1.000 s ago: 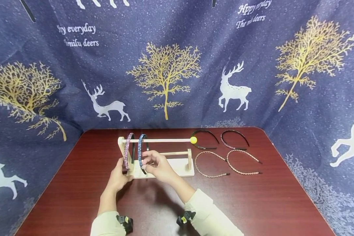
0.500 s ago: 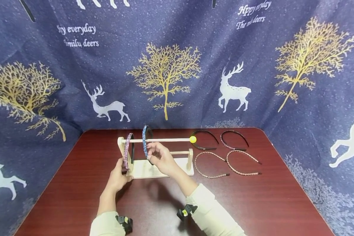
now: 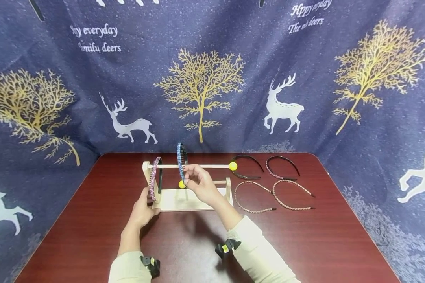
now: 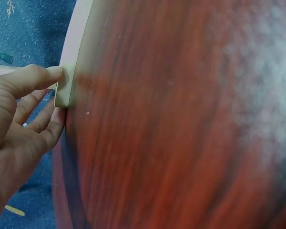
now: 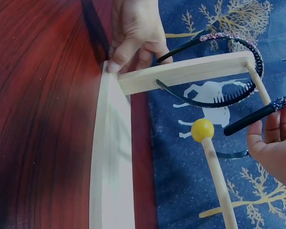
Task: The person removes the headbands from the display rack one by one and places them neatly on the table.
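Note:
A pale wooden headband stand (image 3: 187, 202) has two rods ending in yellow balls. My left hand (image 3: 141, 211) grips the left end of its base, thumb on top, as the left wrist view shows on the base corner (image 4: 66, 90). A pink glittery headband (image 3: 154, 179) hangs from the upper rod beside the left post. With the right hand (image 3: 202, 188) I pinch a blue glittery headband (image 3: 180, 159) near one end. Its arch stands above the upper rod, and its toothed inside faces right. In the right wrist view its black tip (image 5: 248, 120) sticks out past the fingers.
To the right of the stand lie two braided headbands (image 3: 255, 212), a black headband (image 3: 246, 157) and a pinkish glittery headband (image 3: 270, 171). The upper rod's yellow ball (image 3: 233, 166) juts close to the black headband. A patterned curtain (image 3: 212, 129) hangs behind the table.
My right hand has lifted the blue headband up and to the right along the upper rod, uncovering the lower rod's yellow ball. The left hand stays on the base.

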`<state>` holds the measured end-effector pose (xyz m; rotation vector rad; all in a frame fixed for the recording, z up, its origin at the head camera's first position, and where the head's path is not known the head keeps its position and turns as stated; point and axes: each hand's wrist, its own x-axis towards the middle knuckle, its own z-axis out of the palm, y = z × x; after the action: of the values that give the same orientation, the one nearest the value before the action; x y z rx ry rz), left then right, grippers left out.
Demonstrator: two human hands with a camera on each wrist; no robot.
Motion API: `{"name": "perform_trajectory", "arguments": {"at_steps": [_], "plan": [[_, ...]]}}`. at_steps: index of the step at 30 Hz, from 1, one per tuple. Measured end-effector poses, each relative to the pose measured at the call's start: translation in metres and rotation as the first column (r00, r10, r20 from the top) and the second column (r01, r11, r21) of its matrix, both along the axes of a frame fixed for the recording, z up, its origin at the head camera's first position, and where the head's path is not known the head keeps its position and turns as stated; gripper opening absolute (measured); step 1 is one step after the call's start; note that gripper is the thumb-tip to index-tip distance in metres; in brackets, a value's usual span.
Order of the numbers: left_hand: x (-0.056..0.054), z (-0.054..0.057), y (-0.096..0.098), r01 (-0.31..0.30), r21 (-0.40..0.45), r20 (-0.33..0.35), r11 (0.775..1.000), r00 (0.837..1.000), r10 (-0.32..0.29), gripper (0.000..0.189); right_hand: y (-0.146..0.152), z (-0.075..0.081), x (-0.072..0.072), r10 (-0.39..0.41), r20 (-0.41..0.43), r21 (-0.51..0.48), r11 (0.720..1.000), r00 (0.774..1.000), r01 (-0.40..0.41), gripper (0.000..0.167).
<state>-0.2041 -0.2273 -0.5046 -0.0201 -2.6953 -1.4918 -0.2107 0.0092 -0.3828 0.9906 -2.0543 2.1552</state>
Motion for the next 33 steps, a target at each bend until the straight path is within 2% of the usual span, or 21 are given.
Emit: {"name": "perform_trajectory", "arguments": {"at_steps": [7,13,18,28,33], "plan": [[-0.001,-0.001,0.001,-0.004,0.015,0.006,1.000,1.000,0.004,0.080,-0.002,0.005,0.000,0.010,-0.030,0.000,1.000,1.000,-0.010,0.027],[-0.001,-0.001,0.001,-0.002,0.010,-0.010,1.000,1.000,0.002,0.080,0.001,0.009,0.001,0.001,-0.011,-0.023,1.000,1.000,-0.001,0.029],[-0.001,-0.002,0.001,-0.009,0.003,-0.001,1.000,1.000,0.009,0.079,0.006,0.013,0.003,-0.023,-0.005,-0.033,0.999,1.000,0.023,0.029],[-0.001,-0.004,0.000,-0.006,-0.011,0.008,1.000,1.000,0.006,0.079,0.026,0.025,0.012,-0.093,-0.072,-0.051,0.995,0.993,0.090,0.028],[0.000,-0.001,0.000,0.000,0.002,0.007,1.000,1.000,0.000,0.079,0.037,0.029,0.015,-0.129,-0.106,-0.080,0.989,0.986,0.121,0.028]]}}
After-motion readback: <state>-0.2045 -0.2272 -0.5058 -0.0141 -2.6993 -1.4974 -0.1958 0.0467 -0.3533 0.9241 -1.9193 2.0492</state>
